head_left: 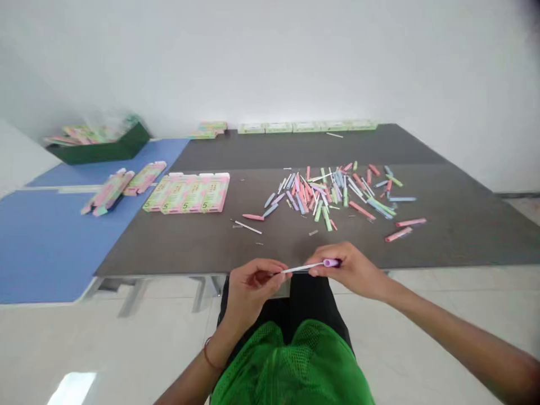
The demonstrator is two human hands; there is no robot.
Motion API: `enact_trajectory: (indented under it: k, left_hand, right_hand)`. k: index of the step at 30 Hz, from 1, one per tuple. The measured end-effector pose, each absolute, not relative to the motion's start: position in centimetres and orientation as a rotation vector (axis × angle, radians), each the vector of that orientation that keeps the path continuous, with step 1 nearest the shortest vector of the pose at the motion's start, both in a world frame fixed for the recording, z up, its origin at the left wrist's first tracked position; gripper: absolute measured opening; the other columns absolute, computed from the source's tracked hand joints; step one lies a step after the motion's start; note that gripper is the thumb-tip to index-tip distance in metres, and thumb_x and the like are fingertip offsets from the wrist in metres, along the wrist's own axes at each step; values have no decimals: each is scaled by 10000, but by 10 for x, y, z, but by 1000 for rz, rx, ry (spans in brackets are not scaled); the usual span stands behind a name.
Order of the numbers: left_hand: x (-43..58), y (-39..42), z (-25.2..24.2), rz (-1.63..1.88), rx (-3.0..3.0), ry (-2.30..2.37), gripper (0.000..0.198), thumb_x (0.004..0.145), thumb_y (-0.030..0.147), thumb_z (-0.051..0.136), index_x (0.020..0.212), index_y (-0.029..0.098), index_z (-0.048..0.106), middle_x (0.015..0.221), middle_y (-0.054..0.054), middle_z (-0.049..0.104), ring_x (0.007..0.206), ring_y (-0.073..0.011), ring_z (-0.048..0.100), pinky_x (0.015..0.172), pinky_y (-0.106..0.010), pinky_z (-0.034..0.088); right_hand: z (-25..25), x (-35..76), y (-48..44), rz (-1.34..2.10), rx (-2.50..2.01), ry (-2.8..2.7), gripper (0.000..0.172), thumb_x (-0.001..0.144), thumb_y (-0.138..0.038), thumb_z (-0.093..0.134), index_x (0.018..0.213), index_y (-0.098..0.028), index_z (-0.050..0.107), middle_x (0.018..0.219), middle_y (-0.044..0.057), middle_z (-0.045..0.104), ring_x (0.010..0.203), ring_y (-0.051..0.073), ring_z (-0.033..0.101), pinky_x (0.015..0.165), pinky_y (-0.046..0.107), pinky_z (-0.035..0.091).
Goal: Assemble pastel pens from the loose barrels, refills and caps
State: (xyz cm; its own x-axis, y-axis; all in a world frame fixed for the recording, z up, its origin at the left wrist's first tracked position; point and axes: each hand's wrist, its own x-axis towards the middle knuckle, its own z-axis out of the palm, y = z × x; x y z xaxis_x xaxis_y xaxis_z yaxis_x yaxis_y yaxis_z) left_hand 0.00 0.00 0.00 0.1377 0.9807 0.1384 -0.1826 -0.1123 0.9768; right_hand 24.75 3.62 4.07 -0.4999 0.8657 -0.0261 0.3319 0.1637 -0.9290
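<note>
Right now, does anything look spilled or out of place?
Pastel pen parts lie strewn loose across the dark table, two pink ones apart at the right; the flat cartons sit in a neat row.

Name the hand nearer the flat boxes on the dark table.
Left. The left hand is right of the boxes, off the table; the right hand lies farther right.

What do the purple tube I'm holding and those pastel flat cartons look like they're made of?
Small purple tube: likely smooth plastic, evenly coloured, on a thin white rod. Pastel flat cartons: probably printed cardboard, thin sheets with tab edges, matte as far as visible.
</note>
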Motion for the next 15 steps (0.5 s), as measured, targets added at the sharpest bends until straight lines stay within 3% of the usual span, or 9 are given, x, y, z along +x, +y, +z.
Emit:
enact_trajectory:
  k: [3, 6, 9, 15]
  left_hand:
    - [-9, 5, 3, 1110, 1427, 968, 282, 889, 208, 791, 1163, 212, 722, 1122, -69, 788, 963, -198, 776, 859, -294, 635]
    - [-25, 20, 6, 1053, 1836, 1280, 402, 976, 189, 674, 1369, 266, 637, 1264, -74, 733, 1055, -210, 735, 900, -338, 609]
    - [-37, 40, 8, 883, 2290, 1627, 284, 999, 181, 630, 1258, 244, 725, 1191, -83, 728, 1074, -251, 688, 940, -391, 562]
    - [-36, 62, -1, 689, 2431, 1759, 136, 986, 230, 675, 1049, 246, 794, 1049, -36, 742, 936, -211, 680, 780, -307, 517]
  right_hand:
    - [39, 256, 32, 1232, -1166, -1890, 297, 953, -366, 685, 747, -171, 771, 732, 26, 706, 654, 147, 574, 613, 282, 380]
    - [36, 265, 31, 1170, -1238, -1849, 368, 952, -409, 681, 678, -176, 756, 715, 37, 726, 650, 168, 613, 625, 296, 421]
    - [33, 271, 32, 1144, -1325, -1789, 378, 928, -461, 709, 681, -184, 779, 723, 48, 758, 674, 199, 664, 655, 312, 474]
    - [31, 273, 34, 1139, -1425, -1690, 414, 878, -543, 751, 670, -188, 796, 772, 60, 797, 729, 231, 704, 697, 325, 516]
